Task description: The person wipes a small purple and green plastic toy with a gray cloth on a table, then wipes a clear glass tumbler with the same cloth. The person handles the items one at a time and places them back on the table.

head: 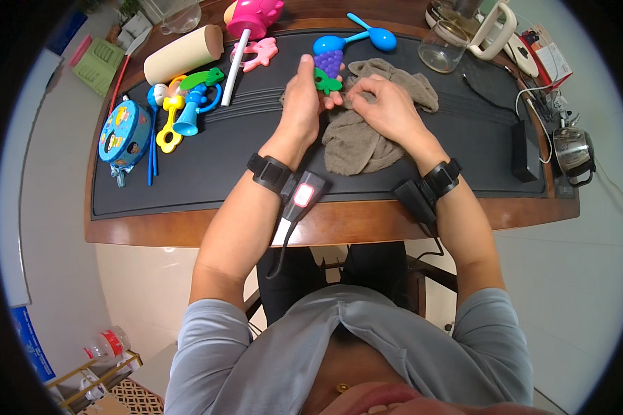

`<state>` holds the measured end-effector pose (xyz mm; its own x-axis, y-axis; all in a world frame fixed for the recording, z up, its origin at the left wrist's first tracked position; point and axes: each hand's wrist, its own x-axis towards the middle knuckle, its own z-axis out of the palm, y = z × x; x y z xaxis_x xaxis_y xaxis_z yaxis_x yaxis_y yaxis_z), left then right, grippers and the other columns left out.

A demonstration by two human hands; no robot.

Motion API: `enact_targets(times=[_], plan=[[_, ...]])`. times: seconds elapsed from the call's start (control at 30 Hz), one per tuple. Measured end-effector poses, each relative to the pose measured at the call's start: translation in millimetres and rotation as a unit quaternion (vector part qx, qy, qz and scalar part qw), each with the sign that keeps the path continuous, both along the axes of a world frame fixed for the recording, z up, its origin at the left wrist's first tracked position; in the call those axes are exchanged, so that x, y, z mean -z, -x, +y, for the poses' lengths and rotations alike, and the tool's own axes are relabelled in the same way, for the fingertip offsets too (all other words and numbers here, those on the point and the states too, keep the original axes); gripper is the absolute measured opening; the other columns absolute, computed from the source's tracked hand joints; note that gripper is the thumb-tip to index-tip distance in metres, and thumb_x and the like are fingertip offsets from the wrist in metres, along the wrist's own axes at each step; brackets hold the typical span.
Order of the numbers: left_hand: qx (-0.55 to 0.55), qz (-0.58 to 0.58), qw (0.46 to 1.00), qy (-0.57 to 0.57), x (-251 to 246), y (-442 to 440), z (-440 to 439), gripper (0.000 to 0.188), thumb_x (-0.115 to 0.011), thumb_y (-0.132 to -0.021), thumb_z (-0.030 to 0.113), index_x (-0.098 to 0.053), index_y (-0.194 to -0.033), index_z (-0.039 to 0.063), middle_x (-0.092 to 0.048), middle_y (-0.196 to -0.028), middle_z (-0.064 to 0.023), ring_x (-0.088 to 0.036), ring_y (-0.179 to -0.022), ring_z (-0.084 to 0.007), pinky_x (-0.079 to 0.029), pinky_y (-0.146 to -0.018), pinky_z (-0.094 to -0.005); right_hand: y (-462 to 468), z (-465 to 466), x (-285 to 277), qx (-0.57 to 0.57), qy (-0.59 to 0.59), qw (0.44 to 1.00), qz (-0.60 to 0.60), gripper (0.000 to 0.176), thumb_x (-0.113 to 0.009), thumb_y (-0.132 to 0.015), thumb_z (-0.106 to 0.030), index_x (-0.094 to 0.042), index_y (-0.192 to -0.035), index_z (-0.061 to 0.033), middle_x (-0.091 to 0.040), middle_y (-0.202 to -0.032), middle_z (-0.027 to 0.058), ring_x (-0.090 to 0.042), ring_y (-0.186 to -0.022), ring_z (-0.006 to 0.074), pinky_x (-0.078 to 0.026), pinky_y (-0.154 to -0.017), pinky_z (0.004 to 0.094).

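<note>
A plastic grape-bunch toy, purple with a green leaf (328, 66), is held in my left hand (301, 101), its thumb pointing up beside it. My right hand (387, 104) has its fingertips curled on a brown plush cloth (361, 145), gripping a fold of it. The cloth lies crumpled on the black desk mat (239, 166), partly hidden under my right hand. Just beyond the grape toy are two blue maracas (381, 39), their handles touching.
On the left lie a toy drum (125, 132), a yellow rattle (170, 124), a blue toy horn (187, 122), a pink teether (259, 53) and a cardboard tube (184, 54). A glass cup (441, 52), black power adapter (525, 150), cables and a steel kettle (572, 150) stand right.
</note>
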<state>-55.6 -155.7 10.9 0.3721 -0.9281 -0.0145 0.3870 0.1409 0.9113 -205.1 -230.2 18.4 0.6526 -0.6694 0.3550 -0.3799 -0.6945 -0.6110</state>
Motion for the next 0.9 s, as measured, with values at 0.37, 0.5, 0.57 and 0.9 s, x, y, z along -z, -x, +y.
enact_targets(times=[0.37,0.5,0.57,0.9], plan=[[0.013,-0.013,0.999,-0.046,-1,7,0,0.052,-0.027,-0.102,0.043,-0.056,-0.095,0.0,-0.062,-0.074,-0.0085,-0.055,-0.054,-0.0134,-0.042,-0.048,-0.0234,-9,-8,0,-0.043,-0.112,0.959,-0.257,0.02,-0.064,-0.086,-0.019,-0.066,-0.099,-0.0041,-0.064,-0.09,0.0058,-0.062,-0.086,0.0163,-0.047,-0.076,0.0292],[0.032,-0.088,0.994,-0.061,-1,16,1,0.051,-0.025,-0.102,0.042,-0.055,-0.094,0.001,-0.061,-0.072,-0.0075,-0.053,-0.051,-0.0121,-0.041,-0.047,-0.022,-10,-1,-2,-0.039,-0.009,0.989,-0.142,0.019,-0.067,-0.084,-0.02,-0.065,-0.095,-0.005,-0.059,-0.088,0.008,-0.062,-0.082,0.0218,-0.047,-0.073,0.0312],[0.032,-0.091,0.995,-0.039,-1,18,2,0.05,-0.026,-0.102,0.042,-0.055,-0.093,0.002,-0.061,-0.071,-0.0066,-0.052,-0.05,-0.0112,-0.04,-0.047,-0.0214,-6,0,-3,-0.035,-0.079,0.984,-0.155,0.018,-0.066,-0.084,-0.02,-0.064,-0.093,-0.0048,-0.059,-0.088,0.0092,-0.062,-0.081,0.025,-0.047,-0.073,0.034],[0.013,-0.099,0.995,-0.018,-3,17,4,0.048,-0.027,-0.102,0.039,-0.057,-0.092,0.003,-0.062,-0.074,-0.0064,-0.052,-0.055,-0.0115,-0.04,-0.052,-0.0232,-2,-21,6,0.112,-0.068,0.976,-0.172,0.018,-0.064,-0.087,-0.017,-0.062,-0.094,-0.0007,-0.064,-0.085,0.0045,-0.059,-0.079,0.011,-0.047,-0.071,0.0267]])
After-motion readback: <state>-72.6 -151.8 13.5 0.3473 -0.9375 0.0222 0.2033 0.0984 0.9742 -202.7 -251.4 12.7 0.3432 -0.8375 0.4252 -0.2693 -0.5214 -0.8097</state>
